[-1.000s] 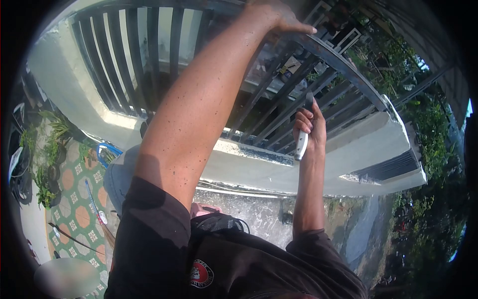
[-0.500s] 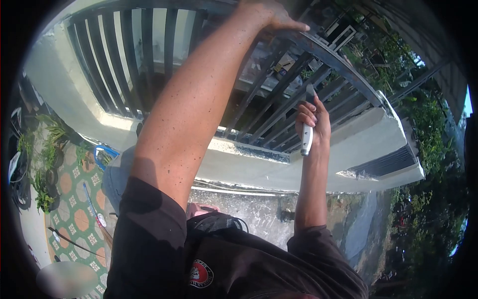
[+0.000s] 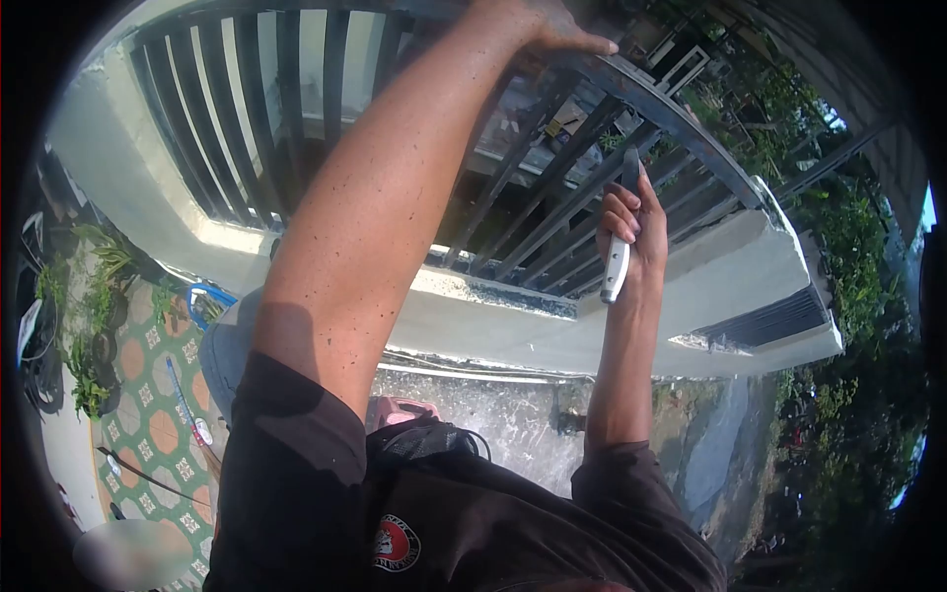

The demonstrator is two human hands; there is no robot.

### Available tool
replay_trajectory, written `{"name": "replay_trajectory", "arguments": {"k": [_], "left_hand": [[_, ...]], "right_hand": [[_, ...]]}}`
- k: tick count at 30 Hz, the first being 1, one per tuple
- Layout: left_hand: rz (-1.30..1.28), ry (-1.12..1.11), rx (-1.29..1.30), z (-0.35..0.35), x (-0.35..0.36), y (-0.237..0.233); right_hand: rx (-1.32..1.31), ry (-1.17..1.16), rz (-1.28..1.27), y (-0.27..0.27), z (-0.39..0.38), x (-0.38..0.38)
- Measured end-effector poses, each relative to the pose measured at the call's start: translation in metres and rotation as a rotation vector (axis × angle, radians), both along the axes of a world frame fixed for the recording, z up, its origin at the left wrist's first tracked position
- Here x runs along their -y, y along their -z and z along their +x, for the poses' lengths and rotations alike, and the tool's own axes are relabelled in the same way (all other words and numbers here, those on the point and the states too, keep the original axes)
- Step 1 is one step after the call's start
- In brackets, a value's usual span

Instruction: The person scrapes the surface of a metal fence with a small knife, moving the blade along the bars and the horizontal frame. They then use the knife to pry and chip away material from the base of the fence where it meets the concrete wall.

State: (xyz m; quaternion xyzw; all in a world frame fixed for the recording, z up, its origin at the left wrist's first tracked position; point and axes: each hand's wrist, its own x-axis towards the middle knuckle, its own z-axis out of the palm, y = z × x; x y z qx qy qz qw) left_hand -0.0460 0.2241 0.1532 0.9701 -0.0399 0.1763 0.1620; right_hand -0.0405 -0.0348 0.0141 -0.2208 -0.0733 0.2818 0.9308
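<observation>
My left hand (image 3: 557,25) is at the top edge of the view, on the top rail of a dark metal railing (image 3: 681,123). Its thumb lies stretched along the rail, while the other fingers are hidden. In my right hand (image 3: 631,219) is a knife with a white riveted handle (image 3: 618,266), the fingers wrapped round it. The short grey blade (image 3: 631,166) points up past my thumb and overlaps the slanting bars in this view. Below the bars runs a pale wall (image 3: 493,340) with flaking paint along its ledge.
Patterned green and orange tiles (image 3: 148,395) cover the ground at lower left, with potted plants (image 3: 94,365) beside them. Rough concrete (image 3: 523,414) lies below the wall. A pink item (image 3: 402,409) shows near my waist. Trees (image 3: 848,257) stand at right.
My right hand has moved slightly up and to the right with the knife, bringing more of the blade into sight. My left hand has stayed at the rail.
</observation>
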Motion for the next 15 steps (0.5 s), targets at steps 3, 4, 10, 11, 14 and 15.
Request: {"name": "replay_trajectory", "arguments": {"k": [3,4,10,11,14,15], "left_hand": [[0.027,-0.178,0.099,-0.005,0.007,0.000],[0.082,-0.181,0.163,-0.006,0.007,0.003],[0.063,-0.035,0.058,-0.005,0.004,0.003],[0.053,-0.070,0.095,-0.006,0.003,0.001],[0.074,-0.107,0.126,-0.004,0.004,-0.001],[0.065,-0.115,0.067,-0.003,0.005,0.000]], "right_hand": [[-0.122,0.071,-0.099,0.035,0.004,-0.009],[-0.067,0.063,-0.111,0.037,0.010,-0.007],[-0.023,-0.020,-0.039,0.004,0.003,-0.003],[0.044,0.084,-0.132,0.008,0.003,-0.009],[0.035,0.036,-0.081,-0.010,0.011,-0.008],[0.027,0.020,-0.041,-0.019,0.011,-0.006]]}}
